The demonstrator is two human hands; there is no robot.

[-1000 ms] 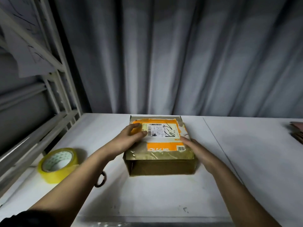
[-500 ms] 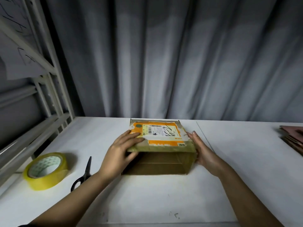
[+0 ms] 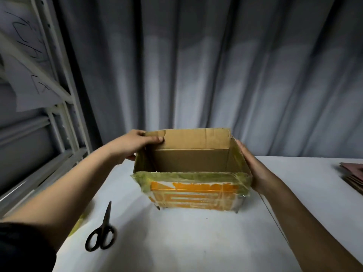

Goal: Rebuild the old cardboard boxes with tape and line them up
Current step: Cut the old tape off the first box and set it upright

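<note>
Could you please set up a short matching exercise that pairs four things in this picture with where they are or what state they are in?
Things:
1. cardboard box
2. scissors
3. left hand
4. right hand

States:
A. lying shut on the white table, near left
B. grips the box's far left corner
C. open side up, its inside showing
D. laid flat against the box's right wall

Pairs: 1-C, 2-A, 3-B, 4-D
</note>
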